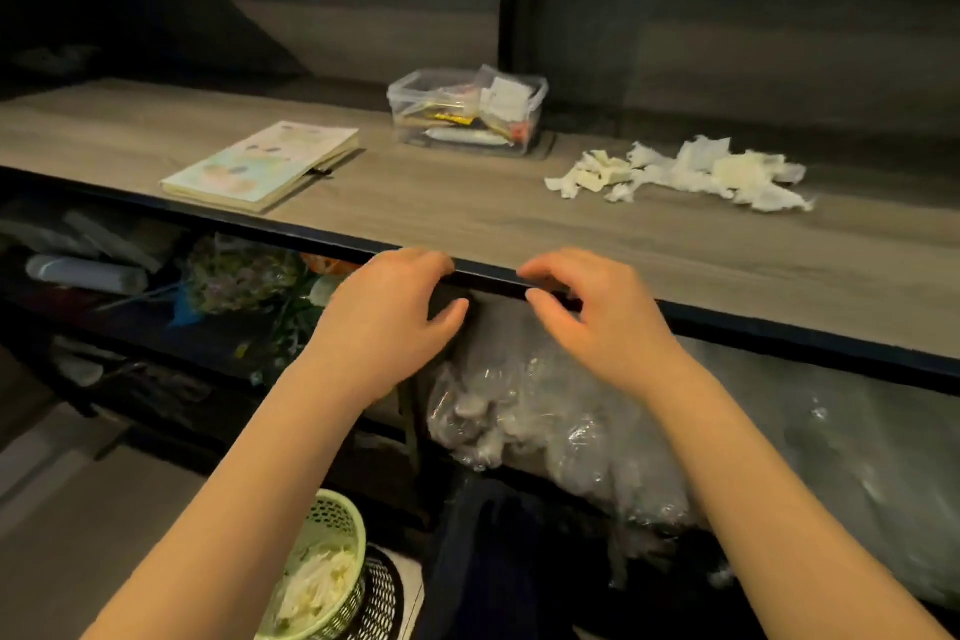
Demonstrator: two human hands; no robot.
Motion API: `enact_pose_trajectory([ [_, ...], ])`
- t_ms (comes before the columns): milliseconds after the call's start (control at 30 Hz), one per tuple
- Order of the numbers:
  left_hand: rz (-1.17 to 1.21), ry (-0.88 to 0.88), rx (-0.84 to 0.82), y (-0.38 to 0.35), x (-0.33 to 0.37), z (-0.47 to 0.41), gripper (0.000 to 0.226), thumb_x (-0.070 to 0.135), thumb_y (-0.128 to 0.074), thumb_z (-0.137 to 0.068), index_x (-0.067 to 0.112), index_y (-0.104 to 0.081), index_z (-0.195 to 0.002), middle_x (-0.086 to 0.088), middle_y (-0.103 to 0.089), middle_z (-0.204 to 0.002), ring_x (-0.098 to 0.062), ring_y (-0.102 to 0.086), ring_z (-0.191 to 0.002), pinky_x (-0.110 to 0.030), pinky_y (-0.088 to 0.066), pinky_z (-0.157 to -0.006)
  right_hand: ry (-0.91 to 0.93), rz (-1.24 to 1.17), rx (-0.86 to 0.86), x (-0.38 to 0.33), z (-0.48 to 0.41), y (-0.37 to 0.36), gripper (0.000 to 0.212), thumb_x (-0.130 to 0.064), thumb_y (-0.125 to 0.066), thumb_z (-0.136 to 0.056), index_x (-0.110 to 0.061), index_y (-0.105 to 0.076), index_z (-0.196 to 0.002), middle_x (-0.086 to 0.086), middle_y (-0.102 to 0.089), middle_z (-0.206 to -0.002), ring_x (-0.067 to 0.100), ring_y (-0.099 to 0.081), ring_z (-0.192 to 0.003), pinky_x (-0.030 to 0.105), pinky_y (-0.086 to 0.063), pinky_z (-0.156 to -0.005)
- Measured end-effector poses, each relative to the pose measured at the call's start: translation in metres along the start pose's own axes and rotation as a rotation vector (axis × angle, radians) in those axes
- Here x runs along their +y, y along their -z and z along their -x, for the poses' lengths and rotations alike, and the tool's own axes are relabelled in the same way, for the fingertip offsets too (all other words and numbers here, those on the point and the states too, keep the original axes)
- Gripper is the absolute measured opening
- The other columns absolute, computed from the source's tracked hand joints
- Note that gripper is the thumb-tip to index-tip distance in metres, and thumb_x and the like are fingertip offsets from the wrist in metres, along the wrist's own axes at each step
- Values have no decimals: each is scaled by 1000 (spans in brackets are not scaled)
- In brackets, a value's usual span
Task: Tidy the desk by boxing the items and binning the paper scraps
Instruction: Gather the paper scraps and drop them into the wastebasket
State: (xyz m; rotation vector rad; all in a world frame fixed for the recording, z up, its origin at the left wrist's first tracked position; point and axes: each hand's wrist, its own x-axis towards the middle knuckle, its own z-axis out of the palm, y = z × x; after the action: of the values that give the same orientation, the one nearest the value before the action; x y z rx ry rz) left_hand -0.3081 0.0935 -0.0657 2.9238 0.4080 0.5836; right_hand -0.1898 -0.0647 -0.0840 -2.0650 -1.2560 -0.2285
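Note:
A clear plastic box [467,112] with small packets inside stands at the back of the wooden desk [467,218], its lid off. Torn white paper scraps [685,169] lie in a loose pile to its right. A pastel notebook [262,166] lies to its left near the desk's front edge. My left hand [387,322] and my right hand [597,317] hover side by side at the desk's front edge, fingers loosely curled, holding nothing. A green mesh bin [324,572] with white scraps in it stands on the floor below.
Under the desk a shelf holds a bunch of flowers in wrap [239,276], a grey roll [85,273] and clear plastic bags [571,421]. A dark mesh basket [382,598] stands next to the green bin. A dark wall closes the desk's far side.

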Motion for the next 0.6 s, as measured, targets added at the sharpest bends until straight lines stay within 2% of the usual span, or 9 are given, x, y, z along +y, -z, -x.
enact_pose_trajectory([
  [133,36,-65,-20,-4,30,-50,41,38,-54,-89,16,-54,-124,-1,-59,-121,-19,-52,-114,-33,-45,-92,-50,65,140,28,-9,36,22,-16,-55,-88,-15,-66,-108,-3,-66,-105,12,-59,-93,32,-49,-82],
  [300,104,-87,-148,-26,58,-117,43,33,-55,-89,12,-51,-127,-7,-53,-129,-23,-48,-120,-35,-41,-97,-170,241,76,69,-22,75,26,-23,-53,-92,-20,-60,-116,-6,-60,-119,11,-53,-109,24,-39,-87],
  [467,149,-67,-221,-55,77,-178,56,34,-58,-88,13,-41,-137,-10,-43,-140,-27,-39,-130,-37,-35,-106,-328,392,38,121,-47,109,32,-25,-53,-90,-16,-56,-121,3,-56,-124,22,-49,-117,34,-42,-92],
  [600,137,7,-252,-75,86,-218,72,44,-59,-85,18,-28,-145,-9,-30,-150,-31,-30,-136,-45,-31,-111,-522,478,-14,166,-73,127,49,-30,-55,-88,-14,-44,-133,11,-45,-136,31,-41,-126,43,-42,-98],
])
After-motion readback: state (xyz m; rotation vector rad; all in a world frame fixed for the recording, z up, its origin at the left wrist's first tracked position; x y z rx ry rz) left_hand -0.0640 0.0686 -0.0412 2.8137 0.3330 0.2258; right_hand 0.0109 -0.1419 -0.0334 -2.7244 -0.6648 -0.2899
